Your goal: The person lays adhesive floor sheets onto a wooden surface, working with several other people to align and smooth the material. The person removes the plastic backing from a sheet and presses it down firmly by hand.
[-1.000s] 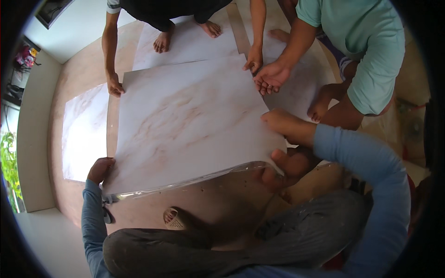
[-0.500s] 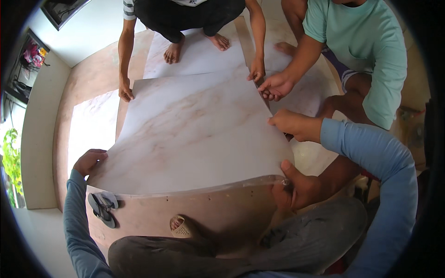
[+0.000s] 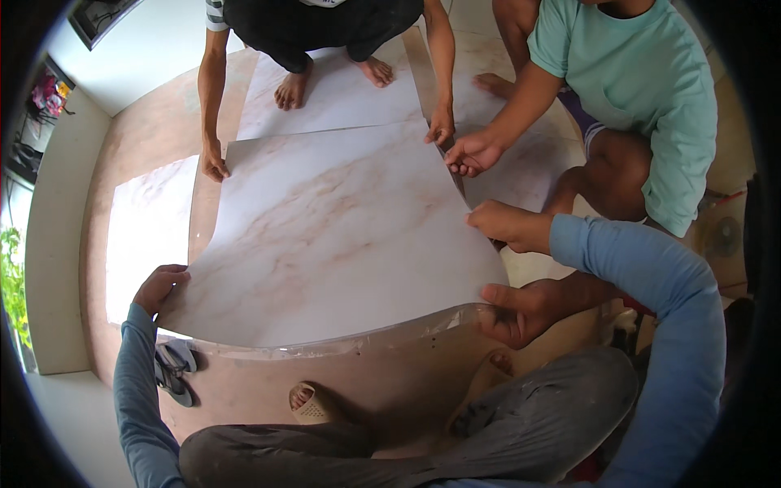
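The left hand (image 3: 163, 289) is clamped on the near left corner of a large marbled sheet (image 3: 342, 228), and the right hand (image 3: 508, 225) grips its right edge — the two well apart. The sheet spreads across the middle of the view, above the brown floor (image 3: 390, 366), its near edge bowed (a shiny clear strip runs along it). Another person's bare hand (image 3: 525, 311) holds the near right corner. At the far side, a squatting co-worker's two hands are at the far corners; a mint-green shirt (image 3: 626, 89) shows at right. Dark flip-flops (image 3: 173, 374) lie below the left corner.
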Tool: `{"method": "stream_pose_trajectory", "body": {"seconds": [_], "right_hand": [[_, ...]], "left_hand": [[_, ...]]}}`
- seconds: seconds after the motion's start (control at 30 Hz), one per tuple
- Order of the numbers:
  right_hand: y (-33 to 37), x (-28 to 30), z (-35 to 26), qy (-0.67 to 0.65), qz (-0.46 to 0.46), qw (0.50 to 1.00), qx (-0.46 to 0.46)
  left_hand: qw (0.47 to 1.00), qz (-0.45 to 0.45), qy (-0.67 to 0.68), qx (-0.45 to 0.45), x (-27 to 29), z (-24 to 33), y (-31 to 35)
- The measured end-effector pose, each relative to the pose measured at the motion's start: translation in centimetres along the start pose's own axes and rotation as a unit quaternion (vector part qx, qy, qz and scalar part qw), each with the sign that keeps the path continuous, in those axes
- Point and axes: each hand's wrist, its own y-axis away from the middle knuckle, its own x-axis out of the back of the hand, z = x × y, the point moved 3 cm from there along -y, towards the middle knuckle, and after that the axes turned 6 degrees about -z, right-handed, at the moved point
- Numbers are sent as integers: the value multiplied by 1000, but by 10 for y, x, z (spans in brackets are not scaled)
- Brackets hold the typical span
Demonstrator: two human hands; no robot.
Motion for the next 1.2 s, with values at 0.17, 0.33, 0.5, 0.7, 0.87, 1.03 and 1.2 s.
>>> {"method": "stream_pose_trajectory", "body": {"seconds": [0.17, 0.33, 0.5, 0.7, 0.87, 1.03, 1.2], "right_hand": [[-8, 10, 3, -16, -19, 999, 25], [-7, 18, -1, 3, 6, 1000, 17], [-16, 21, 0, 15, 4, 1000, 19], [-25, 21, 7, 4, 2, 1000, 27], [-32, 21, 19, -15, -9, 999, 28], [-32, 17, 16, -31, -34, 994, 99], [-30, 17, 12, -21, -9, 998, 65]], "left_hand": [[1000, -2, 20, -8, 1, 0, -3], [1000, 18, -11, 3, -8, 18, 4], [1000, 7, 15, -15, 5, 7, -4], [1000, 12, 5, -19, 3, 5, -10], [1000, 8, 3, -13, 0, 7, -12], [999, 45, -17, -16, 6, -3, -16], [999, 28, -15, -18, -7, 9, -8]]}}
